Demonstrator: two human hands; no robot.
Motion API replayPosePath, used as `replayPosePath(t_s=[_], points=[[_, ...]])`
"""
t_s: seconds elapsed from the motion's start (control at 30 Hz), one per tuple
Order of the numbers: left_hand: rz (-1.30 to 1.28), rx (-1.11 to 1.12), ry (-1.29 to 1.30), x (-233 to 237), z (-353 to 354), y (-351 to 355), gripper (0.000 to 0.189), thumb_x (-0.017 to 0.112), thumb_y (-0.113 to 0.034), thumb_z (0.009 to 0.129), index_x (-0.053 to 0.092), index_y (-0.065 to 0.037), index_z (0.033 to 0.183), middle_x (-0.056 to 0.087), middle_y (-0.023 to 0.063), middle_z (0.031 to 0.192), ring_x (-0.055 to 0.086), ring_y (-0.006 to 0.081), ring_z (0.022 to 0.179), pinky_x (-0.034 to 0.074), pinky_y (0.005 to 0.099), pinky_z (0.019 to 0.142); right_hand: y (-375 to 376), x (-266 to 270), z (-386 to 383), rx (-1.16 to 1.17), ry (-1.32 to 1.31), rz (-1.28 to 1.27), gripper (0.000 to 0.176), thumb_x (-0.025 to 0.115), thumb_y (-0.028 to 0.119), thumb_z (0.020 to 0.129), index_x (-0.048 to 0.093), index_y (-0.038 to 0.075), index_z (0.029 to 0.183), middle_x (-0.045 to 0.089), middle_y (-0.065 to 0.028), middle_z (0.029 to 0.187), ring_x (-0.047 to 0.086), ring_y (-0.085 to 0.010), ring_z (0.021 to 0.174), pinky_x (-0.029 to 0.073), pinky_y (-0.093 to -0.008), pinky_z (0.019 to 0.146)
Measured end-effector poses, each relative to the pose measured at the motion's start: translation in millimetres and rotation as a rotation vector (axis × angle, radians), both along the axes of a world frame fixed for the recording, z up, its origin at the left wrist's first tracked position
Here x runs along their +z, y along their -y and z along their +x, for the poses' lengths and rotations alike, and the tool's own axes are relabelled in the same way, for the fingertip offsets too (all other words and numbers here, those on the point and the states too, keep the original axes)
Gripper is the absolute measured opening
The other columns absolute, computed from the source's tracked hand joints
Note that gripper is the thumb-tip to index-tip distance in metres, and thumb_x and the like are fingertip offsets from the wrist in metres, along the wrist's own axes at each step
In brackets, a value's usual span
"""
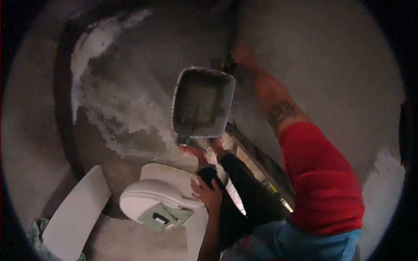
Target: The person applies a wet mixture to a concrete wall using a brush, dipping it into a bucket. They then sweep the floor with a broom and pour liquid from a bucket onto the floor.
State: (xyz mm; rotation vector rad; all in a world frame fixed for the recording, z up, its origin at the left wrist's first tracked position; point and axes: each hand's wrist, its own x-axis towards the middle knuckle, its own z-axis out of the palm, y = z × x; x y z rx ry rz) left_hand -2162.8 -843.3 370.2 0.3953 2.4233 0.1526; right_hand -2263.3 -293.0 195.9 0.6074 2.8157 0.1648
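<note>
My left hand [208, 194] rests beside my knee, next to a white toilet [150, 191], its fingers spread with nothing in them. Stretched far forward, my right hand [244, 55] is at a dark corner by the wall. Its fingers look curled, and what they hold, if anything, is lost in shadow. Between that hand and my feet stands a square tub [233, 93] with a pale, smeared rim and murky contents. A flat-bladed tool [186, 128] leans inside its near left edge.
Pale patches [126, 108] mark the grey surface at left. A curved white panel [78, 213] stands at lower left near crumpled cloth [39, 235]. On the toilet lies a green cloth [174, 215] with a small dark object [160, 218]. A long strip with yellow parts [272, 189] lies right of my legs.
</note>
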Motion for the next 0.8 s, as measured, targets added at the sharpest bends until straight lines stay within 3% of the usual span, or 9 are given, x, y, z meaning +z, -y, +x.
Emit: replayPosePath(t_s=[0.17, 0.3, 0.37, 0.43, 0.47, 0.53, 0.63, 0.7, 0.8], points=[[0.135, 0.003, -0.173, 52, 5, -5, 0.060, 0.052, -0.038, 0.086, 0.038, 0.001, 0.130, 0.031, 0.0245, 0.137, 0.027, 0.0425, 0.128, 0.023, 0.0599, 0.098, 155, 142, -4, -0.798, 0.013, -0.046, 0.023, 0.059, 0.026, 0.075, 0.069, 0.013, 0.090, 0.062, -0.0141, 0.098, 0.055, -0.0348, 0.096, 0.043, -0.0560, 0.081], [0.343, -0.169, 0.249, 89, -23, 4, 0.063, 0.055, -0.041, 0.084, 0.039, 0.000, 0.129, 0.036, 0.0205, 0.135, 0.033, 0.0357, 0.126, 0.030, 0.0480, 0.099, 298, 213, -13, -0.872, -0.129, -0.410, 0.029, 0.055, 0.026, 0.078, 0.069, 0.007, 0.094, 0.063, -0.0127, 0.101, 0.056, -0.0345, 0.099, 0.041, -0.0521, 0.086], [0.451, -0.157, 0.727, 99, -38, 17, 0.062, 0.055, -0.042, 0.084, 0.042, -0.001, 0.128, 0.040, 0.0184, 0.132, 0.038, 0.0319, 0.123, 0.033, 0.0434, 0.098, 355, 219, -36, -0.708, 0.089, -0.476, 0.020, 0.061, 0.022, 0.071, 0.071, 0.010, 0.083, 0.066, -0.0096, 0.088, 0.060, -0.0249, 0.081, 0.048, -0.0447, 0.066], [0.368, -0.197, 0.904, 126, -53, 54, 0.061, 0.054, -0.042, 0.084, 0.042, -0.001, 0.128, 0.041, 0.0179, 0.132, 0.038, 0.0312, 0.122, 0.033, 0.0429, 0.098, 405, 194, -19, -0.242, -0.254, -0.771, 0.018, 0.059, 0.019, 0.062, 0.068, 0.005, 0.067, 0.062, -0.0188, 0.069, 0.052, -0.0334, 0.049, 0.045, -0.0448, 0.048], [0.320, -0.239, 0.921, 132, -62, 63, 0.061, 0.054, -0.042, 0.085, 0.042, -0.001, 0.128, 0.041, 0.0176, 0.131, 0.039, 0.0308, 0.122, 0.033, 0.0427, 0.098, 406, 306, -8, 0.208, -0.153, -0.720, 0.022, 0.058, 0.023, 0.071, 0.067, 0.003, 0.074, 0.063, -0.0190, 0.077, 0.057, -0.0356, 0.061, 0.048, -0.0458, 0.057], [0.218, -0.317, 0.921, 142, -90, 80, 0.060, 0.053, -0.042, 0.085, 0.042, -0.001, 0.128, 0.042, 0.0170, 0.131, 0.039, 0.0301, 0.121, 0.033, 0.0423, 0.098, 416, 365, 25, 0.327, -0.263, -0.906, 0.036, 0.053, 0.034, 0.082, 0.066, 0.002, 0.090, 0.064, -0.0196, 0.090, 0.060, -0.0358, 0.079, 0.048, -0.0465, 0.072], [0.114, -0.462, 0.889, 155, -128, 84, 0.059, 0.052, -0.042, 0.086, 0.042, -0.002, 0.129, 0.043, 0.0161, 0.130, 0.040, 0.0290, 0.119, 0.034, 0.0416, 0.097, 414, 370, 72, 0.060, 0.094, -1.147, 0.047, 0.048, 0.044, 0.087, 0.061, 0.002, 0.105, 0.061, -0.0211, 0.101, 0.058, -0.0351, 0.095, 0.044, -0.0460, 0.084], [0.047, -0.569, 0.867, 159, -147, 71, 0.058, 0.051, -0.042, 0.087, 0.042, -0.002, 0.129, 0.043, 0.0155, 0.130, 0.041, 0.0283, 0.118, 0.034, 0.0412, 0.097, 392, 410, 126, 0.148, 0.222, -0.941, 0.047, 0.049, 0.042, 0.087, 0.060, 0.002, 0.109, 0.061, -0.0232, 0.102, 0.057, -0.0381, 0.098, 0.044, -0.0466, 0.085], [-0.031, -0.759, 0.834, 166, -163, 30, 0.057, 0.050, -0.041, 0.088, 0.042, -0.002, 0.129, 0.044, 0.0146, 0.129, 0.042, 0.0273, 0.116, 0.035, 0.0405, 0.096, 391, 412, 233, -0.332, -0.043, -0.967, 0.053, 0.045, 0.048, 0.086, 0.057, 0.003, 0.112, 0.060, -0.0242, 0.102, 0.056, -0.0390, 0.098, 0.043, -0.0496, 0.083]])
